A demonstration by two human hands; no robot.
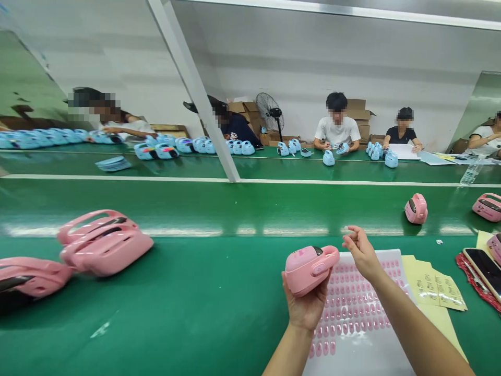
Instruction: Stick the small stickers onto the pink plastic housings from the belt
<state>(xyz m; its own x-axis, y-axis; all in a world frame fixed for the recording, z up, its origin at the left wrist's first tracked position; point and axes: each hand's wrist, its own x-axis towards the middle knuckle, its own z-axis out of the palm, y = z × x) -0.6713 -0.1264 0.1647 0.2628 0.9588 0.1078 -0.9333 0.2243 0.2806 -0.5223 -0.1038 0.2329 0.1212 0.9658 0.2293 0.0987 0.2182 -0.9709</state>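
Observation:
My left hand (307,305) grips a pink plastic device with a carry handle (303,271) from below, holding it up above the table, its handle toward the right. Just right of that device is my right hand (362,253), raised with the fingers bent and drawn toward the thumb. Whatever sits at its fingertips is too small to make out. Beneath both hands lies a white sheet of small pink oval stickers (352,300); its lower part is bare of stickers.
Pink devices (105,245) stand at the left, and another (416,209) stands farther back. Yellow papers (434,284) and a phone (483,266) lie at the right. Across the green table (188,313), beyond a slanted white post (195,89), several people work among blue devices (203,145).

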